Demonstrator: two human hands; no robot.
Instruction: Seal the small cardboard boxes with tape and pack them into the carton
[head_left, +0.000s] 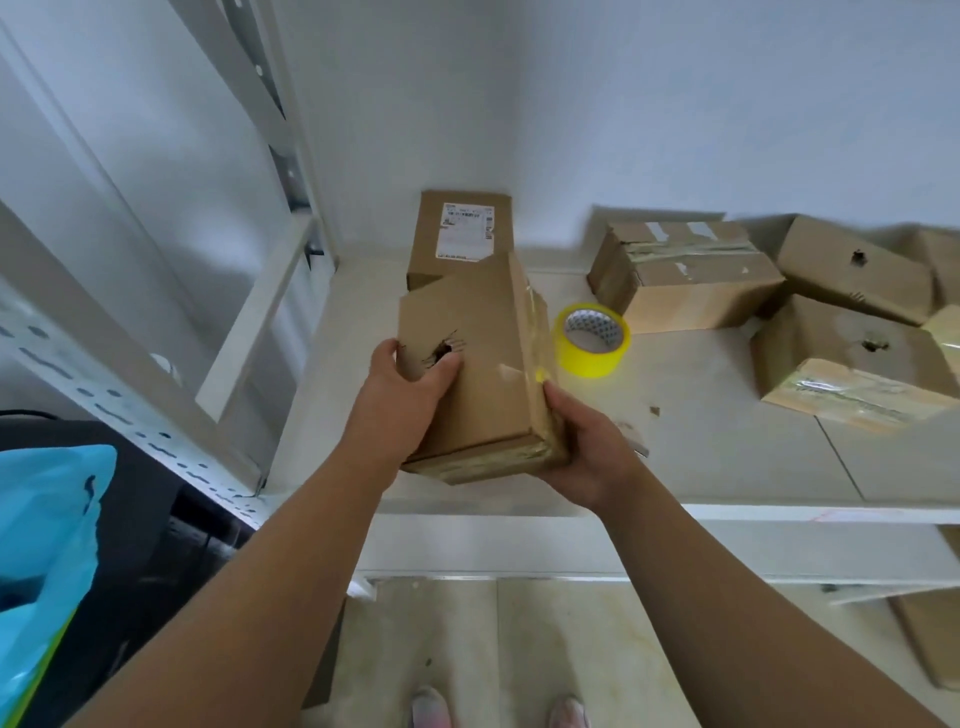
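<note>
Left grip (410, 384) and right grip (582, 447) hold one small cardboard box (483, 374) between them, above the near left part of the white worktop (701, 426); the left grip clasps the box's left side, thumb laid on the top face just beside a ragged hole; the right grip cups the near right corner, thumb up along an edge covered with clear tape; the box is tilted, its near end also banded with tape, its far end uneven in outline; whether it touches the worktop cannot be told. Just right of the box lies a roll of yellow tape (592, 340) on the worktop, near the right grip but apart from it; directly behind the held box stands a labelled box (457, 234) against the white wall, a white shipping label on its top. Farther right, a taped box (685, 275) sits at an angle; beyond it lie two boxes with holes, the upper box (857, 270) resting partly over the lower box (852, 358), both blurred toward the frame's edge. To the left rises a white metal rack (104, 384) with slotted rails; a blue plastic bag (47, 545) fills the lower left corner; the person's shoes (428, 706) show on the pale tiled floor (545, 649) below.
</note>
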